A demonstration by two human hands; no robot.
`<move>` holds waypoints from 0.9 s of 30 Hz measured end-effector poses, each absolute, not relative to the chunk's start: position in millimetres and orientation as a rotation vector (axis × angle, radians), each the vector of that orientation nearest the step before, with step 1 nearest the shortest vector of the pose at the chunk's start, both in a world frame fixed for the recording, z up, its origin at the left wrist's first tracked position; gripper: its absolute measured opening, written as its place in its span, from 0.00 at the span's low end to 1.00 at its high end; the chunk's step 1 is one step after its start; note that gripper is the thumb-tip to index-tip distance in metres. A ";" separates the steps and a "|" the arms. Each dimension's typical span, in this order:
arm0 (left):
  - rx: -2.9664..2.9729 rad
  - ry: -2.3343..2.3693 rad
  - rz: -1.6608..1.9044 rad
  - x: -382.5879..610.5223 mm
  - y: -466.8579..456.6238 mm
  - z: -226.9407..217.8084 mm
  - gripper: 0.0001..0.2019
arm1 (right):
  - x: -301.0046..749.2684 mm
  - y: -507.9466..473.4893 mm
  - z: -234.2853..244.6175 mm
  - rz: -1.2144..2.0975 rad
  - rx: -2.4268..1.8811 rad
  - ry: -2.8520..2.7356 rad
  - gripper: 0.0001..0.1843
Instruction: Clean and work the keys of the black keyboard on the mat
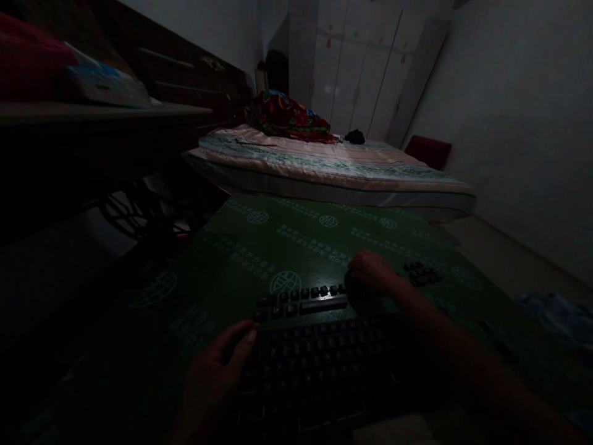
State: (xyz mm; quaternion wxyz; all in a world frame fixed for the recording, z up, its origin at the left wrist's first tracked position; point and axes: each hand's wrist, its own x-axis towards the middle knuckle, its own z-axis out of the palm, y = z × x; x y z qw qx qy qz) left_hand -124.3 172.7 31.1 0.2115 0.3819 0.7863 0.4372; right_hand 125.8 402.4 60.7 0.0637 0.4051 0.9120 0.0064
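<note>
A dark keyboard (319, 364) lies on a green printed mat (287, 241) in a very dim room. A row of loose black keycaps (301, 300) sits just beyond its far edge, and a smaller cluster of keycaps (419, 273) lies to the right. My left hand (215, 371) grips the keyboard's left end, thumb on top. My right hand (370, 273) reaches over the keyboard's far right corner with fingers curled down next to the keycap row; what they pinch is too dark to make out.
A mattress (333, 170) with a red cloth bundle (287, 117) lies beyond the mat. A dark table with an ironwork base (130, 210) stands at left. White wardrobe doors (365, 68) are at the back, and a blue cloth (556, 315) is on the floor at right.
</note>
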 end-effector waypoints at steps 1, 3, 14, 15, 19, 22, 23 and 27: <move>1.052 2.191 1.206 -124.0 172.7 31.1 0.19 | 125.5 403.6 59.9 0.018 1.214 2.749 0.11; 1.051 2.206 1.192 -124.1 172.7 30.7 0.20 | 124.6 405.7 58.4 0.014 1.203 2.732 0.12; 1.105 2.219 1.209 -125.6 173.2 28.4 0.18 | 122.0 410.6 52.1 0.049 1.182 2.711 0.14; 1.112 2.225 1.200 -125.8 173.5 27.7 0.18 | 122.4 411.0 51.2 0.047 1.172 2.722 0.14; 1.160 2.226 1.185 -126.5 174.2 26.0 0.18 | 124.4 413.7 48.7 0.033 1.134 2.784 0.12; 1.151 2.232 1.198 -125.6 173.6 26.2 0.17 | 126.3 414.0 52.3 0.028 1.141 2.852 0.11; 1.148 2.234 1.196 -125.1 173.5 26.5 0.17 | 127.3 412.6 54.9 0.026 1.144 2.880 0.10; 1.148 2.218 1.195 -122.1 173.9 28.8 0.17 | 137.1 390.3 66.2 0.014 1.081 3.021 0.09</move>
